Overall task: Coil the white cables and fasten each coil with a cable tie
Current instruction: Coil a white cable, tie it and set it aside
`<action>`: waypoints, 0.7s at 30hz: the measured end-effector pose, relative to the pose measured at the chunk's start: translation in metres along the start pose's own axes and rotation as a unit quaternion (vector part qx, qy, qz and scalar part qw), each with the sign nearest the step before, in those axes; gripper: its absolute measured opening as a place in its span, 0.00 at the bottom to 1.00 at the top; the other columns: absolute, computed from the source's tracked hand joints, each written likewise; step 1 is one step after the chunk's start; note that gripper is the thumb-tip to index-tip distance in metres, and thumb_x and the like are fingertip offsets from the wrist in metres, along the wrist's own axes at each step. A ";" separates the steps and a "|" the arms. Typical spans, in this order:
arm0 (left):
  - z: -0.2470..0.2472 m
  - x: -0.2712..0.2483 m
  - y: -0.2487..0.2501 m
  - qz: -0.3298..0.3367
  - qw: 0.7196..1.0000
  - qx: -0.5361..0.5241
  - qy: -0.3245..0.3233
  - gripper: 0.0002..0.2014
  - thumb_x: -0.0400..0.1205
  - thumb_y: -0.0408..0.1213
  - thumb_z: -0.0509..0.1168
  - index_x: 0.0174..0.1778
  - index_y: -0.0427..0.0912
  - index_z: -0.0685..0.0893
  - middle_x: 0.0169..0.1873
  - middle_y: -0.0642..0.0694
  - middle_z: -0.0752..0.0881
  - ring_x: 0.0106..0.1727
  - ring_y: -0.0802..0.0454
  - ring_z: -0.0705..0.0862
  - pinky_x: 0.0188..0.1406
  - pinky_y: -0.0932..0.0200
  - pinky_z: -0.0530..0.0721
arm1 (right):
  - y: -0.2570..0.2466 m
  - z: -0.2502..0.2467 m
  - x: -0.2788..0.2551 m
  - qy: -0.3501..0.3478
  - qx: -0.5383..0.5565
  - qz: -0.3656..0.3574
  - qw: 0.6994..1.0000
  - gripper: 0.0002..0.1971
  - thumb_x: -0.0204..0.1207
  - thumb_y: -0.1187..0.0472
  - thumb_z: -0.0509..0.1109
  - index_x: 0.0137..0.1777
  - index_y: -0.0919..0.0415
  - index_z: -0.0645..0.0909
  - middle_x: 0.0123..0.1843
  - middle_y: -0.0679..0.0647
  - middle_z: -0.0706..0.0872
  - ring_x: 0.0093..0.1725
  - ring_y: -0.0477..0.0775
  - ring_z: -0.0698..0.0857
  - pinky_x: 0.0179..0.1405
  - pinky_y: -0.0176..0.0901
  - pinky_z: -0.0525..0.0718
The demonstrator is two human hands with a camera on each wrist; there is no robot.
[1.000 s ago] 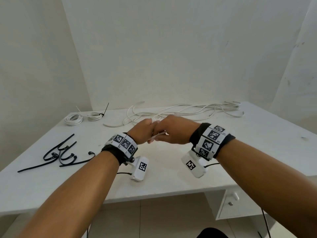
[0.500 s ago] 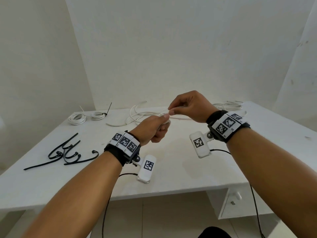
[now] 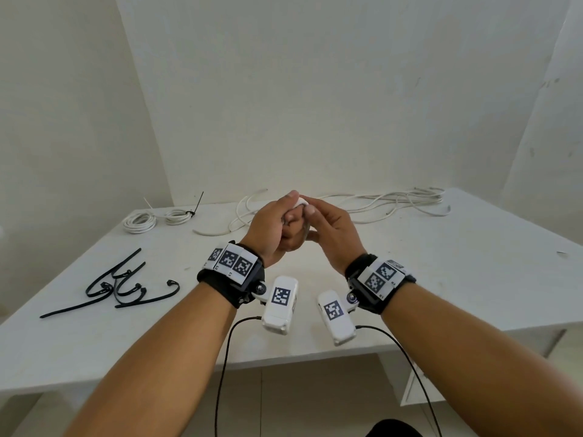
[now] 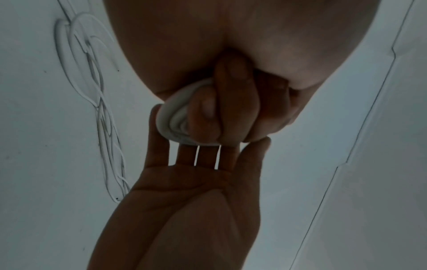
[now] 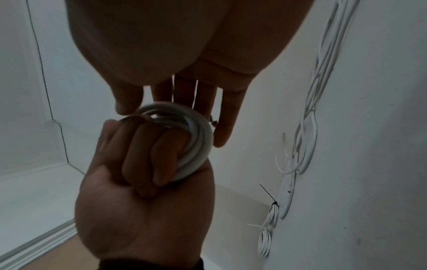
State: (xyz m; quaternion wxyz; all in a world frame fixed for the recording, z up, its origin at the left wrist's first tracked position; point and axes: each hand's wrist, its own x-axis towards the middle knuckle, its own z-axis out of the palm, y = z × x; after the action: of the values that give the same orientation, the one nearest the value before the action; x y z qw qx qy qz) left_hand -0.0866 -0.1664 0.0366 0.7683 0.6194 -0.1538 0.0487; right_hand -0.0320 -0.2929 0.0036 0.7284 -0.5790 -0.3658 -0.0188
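A white table (image 3: 473,279) stands pushed into the corner of two pale, scuffed walls (image 3: 315,105). A small grey fleck (image 3: 561,254) lies near the table's right edge. Under its right end sits a white drawer unit (image 3: 413,392). Pale floor tiles (image 3: 299,405) show beneath the front edge, and a dark shape (image 3: 394,428), too cropped to identify, sits at the bottom.
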 end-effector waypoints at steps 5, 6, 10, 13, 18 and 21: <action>-0.008 -0.002 -0.002 -0.024 1.000 -0.013 -0.004 0.27 0.90 0.47 0.47 0.22 0.48 0.65 0.13 0.53 0.59 0.13 0.56 0.55 0.19 0.61 0.53 | 0.000 -0.006 0.001 -0.036 -0.002 0.020 0.999 0.15 0.87 0.63 0.63 0.68 0.64 0.84 0.57 0.65 0.90 0.57 0.66 0.89 0.53 0.65 0.88; -0.008 -0.002 -0.002 -0.026 1.000 -0.012 -0.009 0.26 0.90 0.47 0.47 0.22 0.48 0.65 0.13 0.53 0.60 0.12 0.55 0.58 0.19 0.61 0.58 | 0.000 -0.006 0.002 -0.027 -0.014 0.012 0.999 0.15 0.86 0.62 0.65 0.68 0.64 0.84 0.57 0.66 0.90 0.57 0.68 0.89 0.55 0.69 0.88; -0.009 0.005 0.011 -0.039 0.998 0.021 -0.042 0.28 0.90 0.50 0.47 0.22 0.46 0.68 0.12 0.52 0.61 0.19 0.48 0.76 0.38 0.56 0.79 | -0.002 -0.006 0.004 0.018 -0.026 -0.014 0.999 0.14 0.84 0.60 0.67 0.65 0.63 0.87 0.45 0.61 0.92 0.45 0.61 0.88 0.56 0.73 0.85; -0.005 0.013 0.024 -0.074 0.995 0.059 -0.006 0.33 0.89 0.56 0.48 0.18 0.43 0.69 0.12 0.48 0.64 0.26 0.43 0.84 0.41 0.53 0.84 | -0.001 -0.004 0.004 0.050 -0.028 -0.025 0.998 0.12 0.83 0.61 0.68 0.63 0.56 0.89 0.47 0.62 0.93 0.48 0.60 0.89 0.56 0.65 0.86; 0.005 0.029 0.020 -0.049 0.941 0.258 0.212 0.28 0.86 0.55 0.57 0.22 0.41 0.74 0.17 0.47 0.74 0.26 0.44 0.80 0.38 0.53 0.79 | 0.001 -0.003 0.005 0.122 -0.057 -0.020 0.991 0.12 0.80 0.61 0.74 0.62 0.57 0.89 0.50 0.54 0.94 0.49 0.53 0.90 0.60 0.52 0.87; -0.001 0.032 0.012 -0.038 0.919 0.311 0.238 0.27 0.87 0.52 0.51 0.27 0.39 0.76 0.19 0.46 0.78 0.27 0.45 0.80 0.36 0.53 0.77 | -0.003 -0.008 0.007 0.103 -0.151 -0.025 0.983 0.13 0.79 0.61 0.75 0.63 0.57 0.89 0.44 0.47 0.93 0.43 0.37 0.88 0.49 0.27 0.83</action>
State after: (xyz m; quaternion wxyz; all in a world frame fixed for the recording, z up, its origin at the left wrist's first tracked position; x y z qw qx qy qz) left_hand -0.0595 -0.1661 0.0571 0.5519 0.8030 0.0801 0.2103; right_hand -0.0242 -0.2981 0.0096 0.6657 -0.6680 -0.2960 -0.1514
